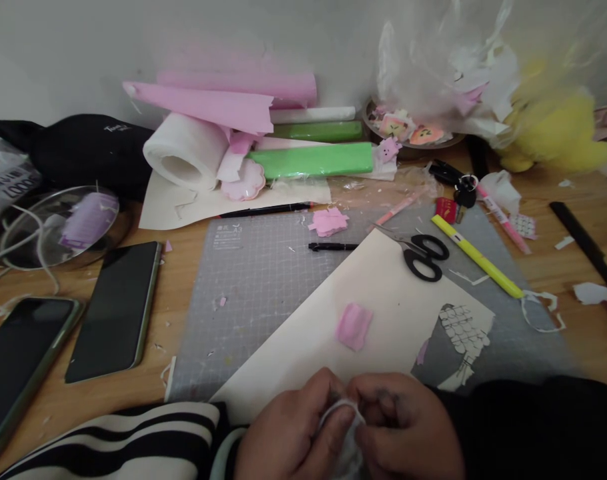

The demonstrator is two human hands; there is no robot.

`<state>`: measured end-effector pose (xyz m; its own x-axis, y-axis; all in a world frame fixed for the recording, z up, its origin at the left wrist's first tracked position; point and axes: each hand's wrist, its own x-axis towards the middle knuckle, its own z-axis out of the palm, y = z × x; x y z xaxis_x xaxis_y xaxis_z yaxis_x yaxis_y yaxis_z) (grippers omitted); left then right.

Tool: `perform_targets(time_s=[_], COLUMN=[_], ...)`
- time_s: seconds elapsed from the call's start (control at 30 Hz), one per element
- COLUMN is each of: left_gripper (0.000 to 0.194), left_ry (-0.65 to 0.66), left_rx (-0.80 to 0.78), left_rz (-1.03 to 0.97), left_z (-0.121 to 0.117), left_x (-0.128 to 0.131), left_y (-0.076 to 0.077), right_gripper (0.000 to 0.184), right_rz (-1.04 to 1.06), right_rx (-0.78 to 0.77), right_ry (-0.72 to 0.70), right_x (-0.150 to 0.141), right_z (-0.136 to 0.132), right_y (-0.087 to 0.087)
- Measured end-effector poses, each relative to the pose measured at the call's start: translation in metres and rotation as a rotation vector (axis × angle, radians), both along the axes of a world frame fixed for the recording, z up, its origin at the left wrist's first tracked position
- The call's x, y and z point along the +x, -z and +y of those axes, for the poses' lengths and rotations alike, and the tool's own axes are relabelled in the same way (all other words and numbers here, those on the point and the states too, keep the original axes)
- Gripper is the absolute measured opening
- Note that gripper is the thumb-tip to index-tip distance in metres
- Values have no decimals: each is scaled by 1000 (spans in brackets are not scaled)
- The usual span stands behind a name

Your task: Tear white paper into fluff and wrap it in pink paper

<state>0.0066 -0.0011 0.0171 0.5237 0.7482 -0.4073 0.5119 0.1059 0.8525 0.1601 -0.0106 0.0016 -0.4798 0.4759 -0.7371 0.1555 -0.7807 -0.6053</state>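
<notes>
At the bottom edge, my left hand (296,427) and my right hand (406,423) meet, both closed. Their fingers pinch a soft, white, thin piece (351,450) that bulges between them; I cannot tell whether it is tissue or cloth. Some fingertips are hidden behind it. Just beyond the hands, a small pink square (354,326) lies on a cream sheet of paper (308,353). To the right is a cut scrap with a black scale pattern (463,327). Black-handled scissors (426,257) rest across the paper's far corner.
Underneath lies a grey cutting mat (243,280). Two phones (116,310) are at left, near a clear bowl (58,230). A paper roll (183,150), pink sheets (208,100) and green packs (313,160) line the wall. A yellow marker (476,257) and keys (463,193) lie right.
</notes>
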Motion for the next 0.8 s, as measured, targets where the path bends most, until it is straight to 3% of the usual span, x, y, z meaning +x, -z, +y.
perform_targets(time_s=[0.3,0.47,0.6,0.8], left_gripper=[21,22,20,21], left_ry=[-27,-17,-8,4], left_rx=[-38,-26,-20,7], left_rz=[-18,12,-36,-16], left_z=[2,3,4,2], left_x=[0,-1,-2,-2], left_y=[0,1,1,3], right_gripper=[4,3,13,8], right_rz=[-81,45,72,34], right_rx=[14,-99,-60,-95], right_ry=[13,28,1,-10], right_x=[0,3,3,2], right_z=[4,13,11,7], right_y=[-4,-9,-8,-8])
